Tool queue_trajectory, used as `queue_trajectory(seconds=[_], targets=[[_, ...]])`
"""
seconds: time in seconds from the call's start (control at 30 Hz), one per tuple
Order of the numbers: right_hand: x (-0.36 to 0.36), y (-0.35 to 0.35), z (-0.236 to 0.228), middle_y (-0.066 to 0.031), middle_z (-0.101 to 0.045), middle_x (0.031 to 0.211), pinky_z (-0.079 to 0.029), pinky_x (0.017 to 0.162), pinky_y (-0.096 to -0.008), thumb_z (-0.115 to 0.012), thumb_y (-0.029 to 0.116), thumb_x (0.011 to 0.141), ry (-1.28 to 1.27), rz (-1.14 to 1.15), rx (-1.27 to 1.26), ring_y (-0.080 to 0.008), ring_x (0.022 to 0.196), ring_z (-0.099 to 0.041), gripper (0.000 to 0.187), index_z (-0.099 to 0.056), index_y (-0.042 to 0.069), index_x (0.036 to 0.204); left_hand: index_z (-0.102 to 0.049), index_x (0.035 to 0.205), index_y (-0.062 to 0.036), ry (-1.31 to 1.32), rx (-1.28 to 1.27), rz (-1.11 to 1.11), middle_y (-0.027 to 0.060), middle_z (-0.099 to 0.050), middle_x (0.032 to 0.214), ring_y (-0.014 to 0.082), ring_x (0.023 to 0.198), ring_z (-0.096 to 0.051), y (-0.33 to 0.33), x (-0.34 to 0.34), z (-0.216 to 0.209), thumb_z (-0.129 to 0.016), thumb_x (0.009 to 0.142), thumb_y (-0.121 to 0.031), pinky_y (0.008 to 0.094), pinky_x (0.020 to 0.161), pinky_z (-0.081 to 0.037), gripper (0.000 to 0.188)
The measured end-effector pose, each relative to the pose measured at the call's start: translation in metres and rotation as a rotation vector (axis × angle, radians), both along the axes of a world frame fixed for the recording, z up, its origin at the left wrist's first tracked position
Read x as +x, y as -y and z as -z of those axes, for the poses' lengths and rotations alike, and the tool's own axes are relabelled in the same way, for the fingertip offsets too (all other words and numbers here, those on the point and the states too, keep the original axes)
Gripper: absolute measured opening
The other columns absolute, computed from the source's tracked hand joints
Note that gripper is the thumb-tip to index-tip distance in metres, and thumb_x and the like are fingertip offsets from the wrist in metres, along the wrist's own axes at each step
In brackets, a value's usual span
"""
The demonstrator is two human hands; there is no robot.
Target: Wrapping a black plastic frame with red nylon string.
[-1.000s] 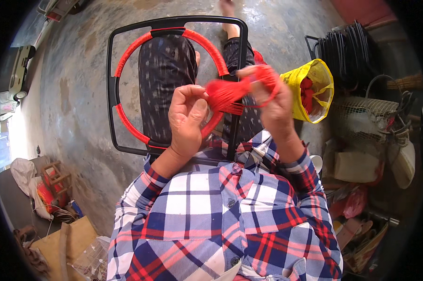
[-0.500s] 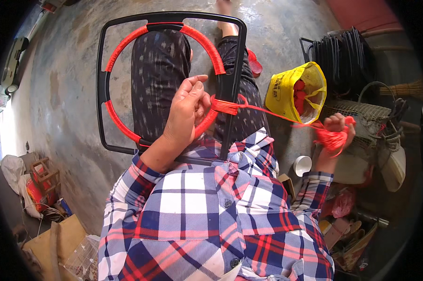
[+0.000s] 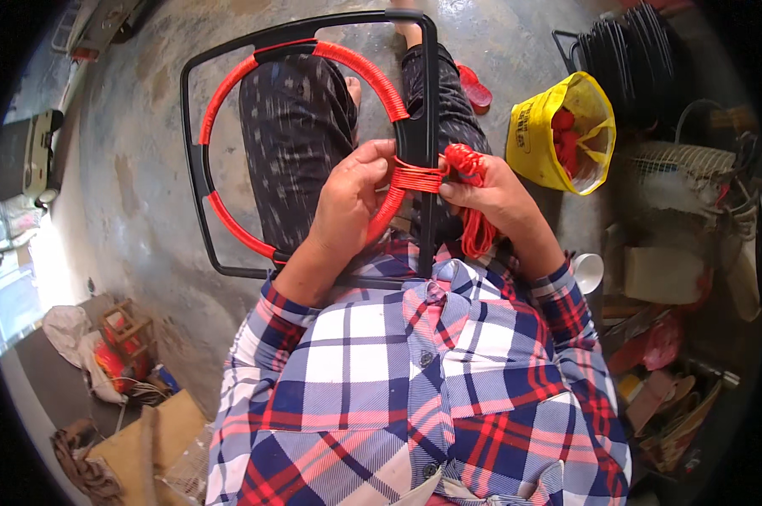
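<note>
A black frame (image 3: 431,84) with a round inner ring rests across my lap, its ring wrapped in red cord (image 3: 360,67) in several sections. My left hand (image 3: 347,194) is closed at the ring's right side, thumb and forefinger pinching at the edge of the fresh cord turns (image 3: 417,178). These turns span both the ring and the frame's outer right bar. Just right of that bar, my right hand (image 3: 500,201) grips a bundle of red cord (image 3: 465,160), with loops hanging below the fingers. The exact contact of the left fingertips is partly hidden.
A yellow bag (image 3: 537,143) holding red cord stands on the floor at the right. Behind it are stacked black frames (image 3: 630,55). A white bowl (image 3: 588,271) sits near my right forearm. A red slipper (image 3: 475,88) lies beyond my leg, and a wooden stool (image 3: 128,337) is at left.
My right hand has come in from the far right to the frame's right bar with the cord bundle, and the stretched strand is no longer visible. My left fingers have closed at the ring.
</note>
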State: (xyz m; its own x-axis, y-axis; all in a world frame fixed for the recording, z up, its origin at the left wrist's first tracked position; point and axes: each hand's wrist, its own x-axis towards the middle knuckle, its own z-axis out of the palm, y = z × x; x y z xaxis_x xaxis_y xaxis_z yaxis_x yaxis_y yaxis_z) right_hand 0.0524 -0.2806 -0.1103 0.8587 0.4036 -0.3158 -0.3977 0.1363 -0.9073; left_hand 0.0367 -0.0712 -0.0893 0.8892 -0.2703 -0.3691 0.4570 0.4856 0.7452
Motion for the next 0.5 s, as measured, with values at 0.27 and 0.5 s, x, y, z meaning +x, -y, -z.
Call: queue_trajectory(seconds=[0.27,0.5], targets=[[0.001,0.0,-0.002,-0.0025,-0.054,0.073,-0.046,0.081,-0.0326,-0.053,0.02,0.093,-0.193,0.468,0.519,-0.0152,0.073,-0.054,0.02,-0.046,0.01,0.077,-0.051,0.113,-0.0005,-0.1,-0.004,0.023,0.012,-0.063,0.09,0.019,0.07,-0.06,-0.008,0.0,0.009,-0.043,0.092,-0.025,0.0275,0.061,-0.049,0.033],[-0.01,0.017,0.025,-0.0002,-0.042,0.065,-0.047,0.079,-0.0341,-0.046,0.024,0.098,-0.132,0.282,0.743,-0.0133,0.063,-0.044,0.024,-0.044,0.01,0.078,-0.054,0.096,-0.0033,-0.128,-0.064,0.045,0.0062,-0.061,0.086,0.016,0.069,-0.063,-0.001,-0.002,0.002,-0.053,0.094,-0.016,0.0269,0.055,-0.051,0.013]])
